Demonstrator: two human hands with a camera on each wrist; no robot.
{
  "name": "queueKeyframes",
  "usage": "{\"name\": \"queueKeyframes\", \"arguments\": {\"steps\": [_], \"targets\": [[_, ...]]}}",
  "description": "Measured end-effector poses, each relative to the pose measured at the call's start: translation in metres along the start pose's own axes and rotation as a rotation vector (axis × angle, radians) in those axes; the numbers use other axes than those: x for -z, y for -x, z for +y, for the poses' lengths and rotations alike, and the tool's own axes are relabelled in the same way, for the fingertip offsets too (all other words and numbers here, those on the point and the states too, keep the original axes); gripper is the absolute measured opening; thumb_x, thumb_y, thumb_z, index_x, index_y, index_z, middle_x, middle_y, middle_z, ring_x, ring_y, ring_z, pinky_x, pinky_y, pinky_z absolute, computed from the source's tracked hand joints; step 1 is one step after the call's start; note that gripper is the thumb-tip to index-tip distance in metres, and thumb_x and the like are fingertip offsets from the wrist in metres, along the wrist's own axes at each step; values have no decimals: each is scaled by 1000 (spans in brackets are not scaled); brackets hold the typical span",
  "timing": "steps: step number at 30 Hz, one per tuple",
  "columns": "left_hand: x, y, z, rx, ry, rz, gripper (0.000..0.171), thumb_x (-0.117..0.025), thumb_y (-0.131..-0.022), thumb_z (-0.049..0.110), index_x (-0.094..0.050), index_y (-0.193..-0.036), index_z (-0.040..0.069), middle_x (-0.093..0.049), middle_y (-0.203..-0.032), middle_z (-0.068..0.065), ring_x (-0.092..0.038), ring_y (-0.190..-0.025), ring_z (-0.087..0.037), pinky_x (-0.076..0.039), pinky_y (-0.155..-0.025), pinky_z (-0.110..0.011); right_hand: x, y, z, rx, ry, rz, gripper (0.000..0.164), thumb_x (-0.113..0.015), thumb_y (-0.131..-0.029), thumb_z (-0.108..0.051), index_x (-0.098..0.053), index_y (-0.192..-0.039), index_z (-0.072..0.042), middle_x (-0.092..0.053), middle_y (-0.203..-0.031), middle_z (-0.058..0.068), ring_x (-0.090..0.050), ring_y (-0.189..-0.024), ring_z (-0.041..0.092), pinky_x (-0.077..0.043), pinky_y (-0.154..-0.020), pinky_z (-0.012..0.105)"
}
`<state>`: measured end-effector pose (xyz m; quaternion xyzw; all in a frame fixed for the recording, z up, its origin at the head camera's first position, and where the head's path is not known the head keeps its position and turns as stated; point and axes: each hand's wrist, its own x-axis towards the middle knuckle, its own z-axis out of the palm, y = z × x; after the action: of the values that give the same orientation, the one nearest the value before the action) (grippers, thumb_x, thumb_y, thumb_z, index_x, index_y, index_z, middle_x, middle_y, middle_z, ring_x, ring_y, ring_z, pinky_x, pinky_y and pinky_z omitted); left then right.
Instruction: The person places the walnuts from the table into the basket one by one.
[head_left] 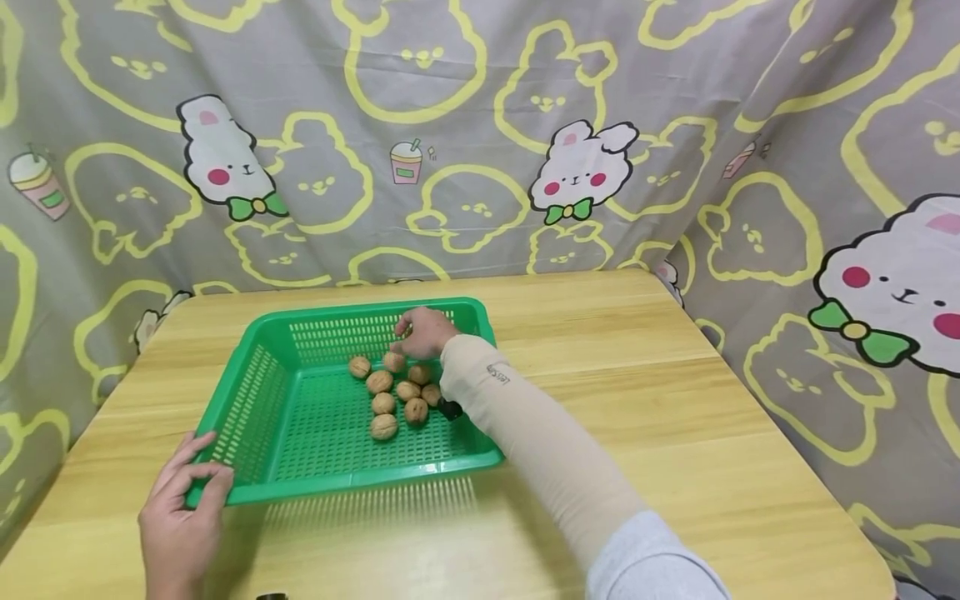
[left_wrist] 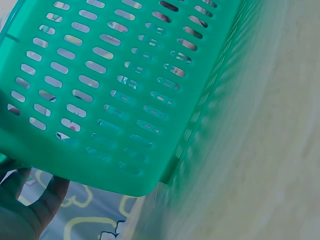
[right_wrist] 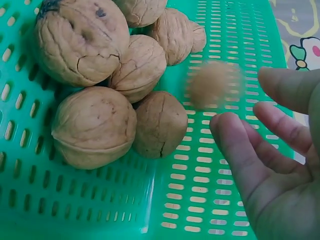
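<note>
A green plastic basket [head_left: 315, 429] with slotted walls stands on the table, several walnuts [head_left: 384, 427] gathered in its right half. At the front left corner my left hand [head_left: 180, 512] grips the rim between thumb and fingers; the left wrist view shows those fingers [left_wrist: 49, 200] under the slotted wall. My right hand [head_left: 426, 333] is inside the basket near the back right. In the right wrist view its fingers are spread apart, and a blurred walnut [right_wrist: 212, 85] is just off the fingertips, beside the other walnuts [right_wrist: 95, 127].
The basket sits on a light wood-grain table [head_left: 645, 417]. Behind and to the right hangs a grey curtain [head_left: 465, 83] with yellow outlines and white rabbits. A small black object [head_left: 272, 596] shows at the bottom edge of the head view.
</note>
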<state>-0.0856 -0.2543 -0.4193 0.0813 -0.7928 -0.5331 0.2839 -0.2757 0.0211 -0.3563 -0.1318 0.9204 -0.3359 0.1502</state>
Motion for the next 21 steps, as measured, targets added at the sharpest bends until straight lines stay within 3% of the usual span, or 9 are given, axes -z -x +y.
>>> {"name": "queueKeyframes", "arguments": {"steps": [5, 13, 14, 18, 19, 21], "targets": [[0, -1, 2, 20, -15, -5, 16, -63, -87, -6, -64, -73, 2, -61, -125, 11, -39, -134, -7, -25, -112, -23, 0, -2, 0, 11, -5, 19, 22, -65, -94, -31, -63, -109, -14, -61, -108, 2, -59, -92, 16, -51, -73, 33], [7, -9, 4, 33, -189, -94, 15, -65, -92, 11, -66, -87, -3, -57, -130, 16, -35, -131, 6, -22, -113, -26, 23, 9, -1, 85, -168, 70, 18, -64, -94, -28, -64, -101, -11, -64, -96, 4, -64, -82, 21, -54, -69, 36], [9, -11, 5, 24, -211, -111, 16, -65, -92, 13, -66, -88, -2, -56, -128, 19, -34, -129, 9, -23, -114, -28, 27, 12, 1, 104, -183, 87, 17, -65, -94, -27, -64, -100, -11, -65, -95, 5, -65, -81, 22, -54, -69, 35], [15, -22, 10, -63, -343, -166, 18, -67, -92, 22, -67, -91, 4, -53, -116, 29, -36, -112, 20, -31, -101, -13, 50, 32, 14, 158, -208, 183, 17, -67, -93, -25, -63, -94, -9, -66, -86, 9, -64, -71, 21, -53, -65, 31], [16, -26, 14, -99, -375, -170, 18, -67, -92, 22, -68, -90, 4, -57, -116, 25, -42, -109, 16, -34, -95, -11, 57, 39, 21, 173, -198, 215, 17, -67, -93, -25, -63, -91, -9, -64, -83, 8, -61, -69, 20, -52, -64, 30], [16, -33, 23, -179, -426, -174, 17, -67, -91, 21, -68, -90, 4, -64, -116, 12, -51, -111, 1, -41, -86, -19, 69, 55, 35, 189, -154, 285, 20, -67, -93, -26, -61, -85, -9, -60, -77, 6, -56, -66, 19, -49, -62, 30]]}}
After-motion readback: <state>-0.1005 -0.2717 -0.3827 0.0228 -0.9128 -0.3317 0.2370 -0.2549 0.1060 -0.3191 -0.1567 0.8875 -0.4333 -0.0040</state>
